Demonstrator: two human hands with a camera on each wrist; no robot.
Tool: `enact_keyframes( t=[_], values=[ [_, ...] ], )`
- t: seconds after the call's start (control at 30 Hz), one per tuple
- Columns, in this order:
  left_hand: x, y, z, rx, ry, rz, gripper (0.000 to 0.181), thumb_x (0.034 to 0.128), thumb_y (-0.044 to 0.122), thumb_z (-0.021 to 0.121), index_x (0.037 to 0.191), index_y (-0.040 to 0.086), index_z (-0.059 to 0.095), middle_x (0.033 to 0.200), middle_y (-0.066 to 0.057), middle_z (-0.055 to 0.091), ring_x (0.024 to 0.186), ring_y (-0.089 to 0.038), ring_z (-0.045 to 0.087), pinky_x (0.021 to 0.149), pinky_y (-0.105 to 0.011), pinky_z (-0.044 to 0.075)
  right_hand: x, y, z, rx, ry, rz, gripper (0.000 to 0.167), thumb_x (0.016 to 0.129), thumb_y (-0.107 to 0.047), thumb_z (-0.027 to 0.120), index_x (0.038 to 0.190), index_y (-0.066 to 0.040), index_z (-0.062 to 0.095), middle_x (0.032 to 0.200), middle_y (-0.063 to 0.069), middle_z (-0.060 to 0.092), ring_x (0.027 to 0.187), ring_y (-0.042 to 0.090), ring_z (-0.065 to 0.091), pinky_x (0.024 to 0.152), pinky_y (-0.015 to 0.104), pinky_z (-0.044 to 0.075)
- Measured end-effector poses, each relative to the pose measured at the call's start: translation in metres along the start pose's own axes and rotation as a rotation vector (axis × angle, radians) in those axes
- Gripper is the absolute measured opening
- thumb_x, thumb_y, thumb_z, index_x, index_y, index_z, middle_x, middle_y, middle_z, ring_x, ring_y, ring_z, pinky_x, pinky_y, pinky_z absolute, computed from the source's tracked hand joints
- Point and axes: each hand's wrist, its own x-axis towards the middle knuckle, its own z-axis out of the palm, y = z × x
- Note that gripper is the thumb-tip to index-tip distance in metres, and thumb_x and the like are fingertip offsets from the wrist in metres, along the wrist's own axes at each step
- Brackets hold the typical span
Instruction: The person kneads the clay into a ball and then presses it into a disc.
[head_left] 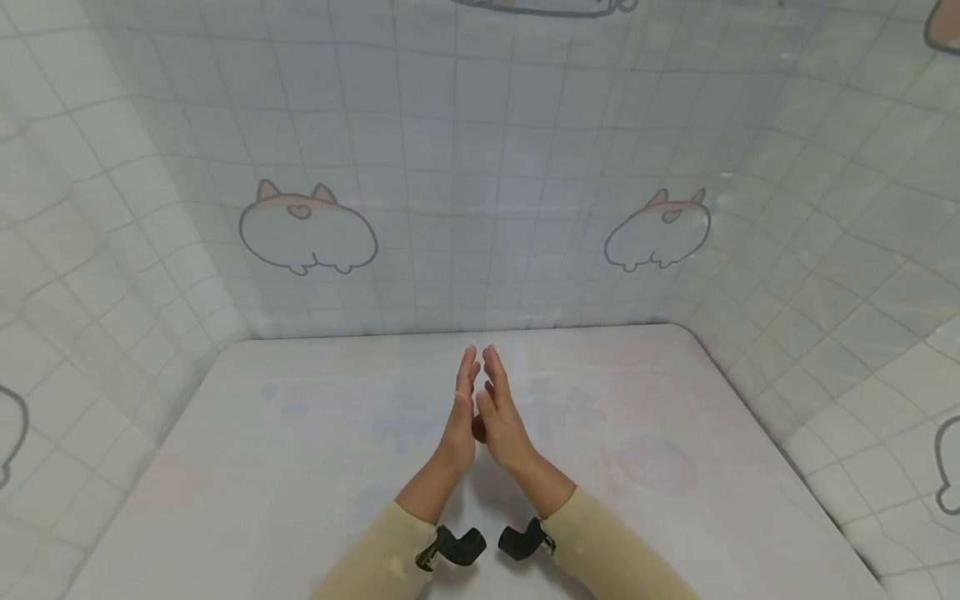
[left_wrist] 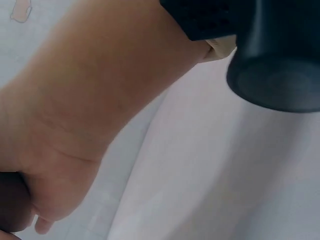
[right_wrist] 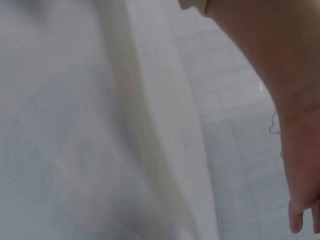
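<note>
Above the table, my left hand and right hand face each other palm to palm, with fingers straight and pointing away from me. Between the palms sits a small brown rounded thing, touched from both sides and mostly covered by the hands. The left wrist view has part of this dark brown thing against the left palm at the lower left edge; its kind cannot be told. In the right wrist view, only the side of the right hand shows, and the brown thing is hidden.
A table with a pale printed cloth lies under the hands. Gridded white sheets with cartoon animals rise behind it and on both sides. Dark wrist cameras stick out from each cream sleeve.
</note>
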Motion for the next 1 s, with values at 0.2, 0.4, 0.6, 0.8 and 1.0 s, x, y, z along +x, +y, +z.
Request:
enact_keyframes(
  t=[0.2, 0.4, 0.6, 0.8, 1.0],
  values=[
    [0.002, -0.002, 0.000, -0.067, 0.063, -0.048, 0.091, 0.0942, 0.078, 0.011, 0.162, 0.020, -0.001, 0.167, -0.006, -0.002, 0.152, -0.034, 0.001, 0.110, -0.074, 0.003, 0.000, -0.027, -0.002, 0.092, 0.044, 0.040, 0.063, 0.111, -0.017, 0.038, 0.160, -0.002, 0.001, 0.164, 0.021, 0.012, 0.149, 0.043, 0.015, 0.113, 0.061, 0.026],
    [0.005, -0.001, -0.006, -0.067, 0.086, -0.034, 0.088, 0.0976, 0.075, 0.014, 0.162, 0.015, 0.002, 0.167, -0.010, -0.001, 0.152, -0.034, 0.004, 0.114, -0.067, -0.002, 0.004, -0.030, -0.007, 0.097, 0.105, 0.055, 0.064, 0.109, -0.012, 0.042, 0.160, -0.004, 0.005, 0.164, 0.018, 0.017, 0.149, 0.041, 0.019, 0.115, 0.059, 0.025],
    [0.000, 0.003, -0.020, 0.034, 0.101, -0.073, 0.074, 0.1046, 0.062, 0.015, 0.162, 0.016, 0.007, 0.167, -0.007, 0.006, 0.152, -0.034, 0.006, 0.114, -0.067, 0.002, 0.009, -0.035, -0.019, 0.087, 0.113, 0.064, 0.062, 0.109, -0.010, 0.041, 0.161, -0.007, 0.008, 0.164, 0.017, 0.018, 0.150, 0.035, 0.020, 0.115, 0.053, 0.027],
    [-0.002, 0.011, -0.040, 0.205, 0.053, -0.091, 0.076, 0.1036, 0.064, 0.018, 0.162, 0.016, 0.009, 0.167, -0.006, 0.000, 0.152, -0.034, 0.002, 0.111, -0.072, 0.008, 0.015, -0.039, -0.035, 0.050, 0.111, 0.045, 0.060, 0.109, -0.007, 0.041, 0.160, -0.004, 0.009, 0.163, 0.020, 0.019, 0.149, 0.038, 0.022, 0.114, 0.054, 0.028],
    [-0.001, 0.028, -0.064, 0.470, -0.011, -0.112, 0.075, 0.1041, 0.064, 0.018, 0.162, 0.017, 0.013, 0.167, -0.012, -0.002, 0.151, -0.039, 0.000, 0.107, -0.075, 0.000, 0.024, -0.014, -0.059, -0.080, 0.129, -0.011, 0.064, 0.106, 0.000, 0.044, 0.161, -0.007, 0.011, 0.162, 0.018, 0.023, 0.148, 0.036, 0.026, 0.116, 0.055, 0.025]
  ],
)
